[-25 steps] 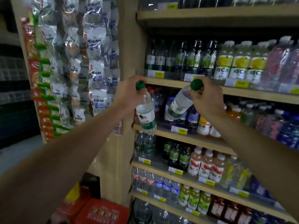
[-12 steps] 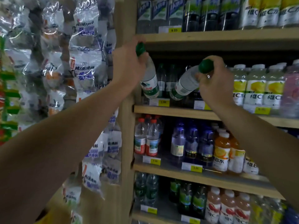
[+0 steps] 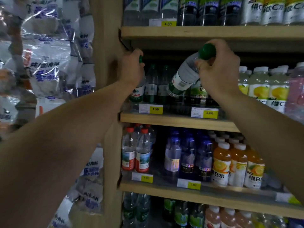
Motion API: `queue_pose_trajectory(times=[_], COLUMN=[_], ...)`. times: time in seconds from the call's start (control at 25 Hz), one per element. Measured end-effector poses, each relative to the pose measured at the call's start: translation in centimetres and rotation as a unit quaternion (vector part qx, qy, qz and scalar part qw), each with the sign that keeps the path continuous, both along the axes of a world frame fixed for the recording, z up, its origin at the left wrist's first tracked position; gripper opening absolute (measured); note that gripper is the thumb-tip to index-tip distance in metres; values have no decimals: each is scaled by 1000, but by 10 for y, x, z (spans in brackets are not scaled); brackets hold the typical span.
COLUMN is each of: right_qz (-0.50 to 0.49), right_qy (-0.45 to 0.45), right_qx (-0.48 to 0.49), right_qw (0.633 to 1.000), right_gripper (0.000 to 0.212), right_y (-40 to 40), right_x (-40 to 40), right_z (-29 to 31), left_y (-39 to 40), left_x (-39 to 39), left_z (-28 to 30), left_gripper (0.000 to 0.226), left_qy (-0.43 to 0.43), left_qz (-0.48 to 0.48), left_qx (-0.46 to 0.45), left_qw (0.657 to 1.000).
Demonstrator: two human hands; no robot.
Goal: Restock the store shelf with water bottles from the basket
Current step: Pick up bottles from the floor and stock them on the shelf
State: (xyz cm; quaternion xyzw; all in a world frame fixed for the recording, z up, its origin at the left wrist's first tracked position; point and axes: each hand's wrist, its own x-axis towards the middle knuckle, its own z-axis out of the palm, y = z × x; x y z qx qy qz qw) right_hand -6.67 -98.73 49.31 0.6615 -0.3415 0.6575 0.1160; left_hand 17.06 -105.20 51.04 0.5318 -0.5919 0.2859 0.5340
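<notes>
As both bottles reach shelf level mid-frame, left hand now seats its bottle upright; right hand grips tilted bottle, not yet placed.

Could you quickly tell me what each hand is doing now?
Left hand: closed on upright green-capped water bottle.
Right hand: closed on tilted green-capped water bottle.

Two bare forearms, sleeveless to the frame edge (no watch, rings)
</notes>
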Motion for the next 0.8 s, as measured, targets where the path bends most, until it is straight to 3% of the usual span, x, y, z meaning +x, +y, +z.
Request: queue_pose_trajectory(times=[0.28, 0.4, 0.56, 0.68, 0.8], right_qz=[-17, -18, -21, -13, -8], right_qy=[-7, -3, 22, 31, 29], right_qx=[14, 6, -7, -11, -3], right_qw=[1000, 1000, 1000, 999, 1000], right_gripper=[39, 41, 39, 39, 38], right_y=[-17, -23, -27, -32, -38], right_x=[-4, -4, 3, 11, 19], right_z=[7, 16, 31, 37, 38], left_y=[-63, -81, -84, -83, -91], left_x=[3, 3, 8, 14, 14], left_z=[9, 11, 28, 34, 26], left_gripper=[24, 38, 53, 42, 34], left_qy=[-4, 25, 13, -13, -28], left_qz=[-3, -40, -19, -16, -23], left_qx=[40, 78, 54, 12, 33], left_qw=[999, 996, 998, 1000, 999])
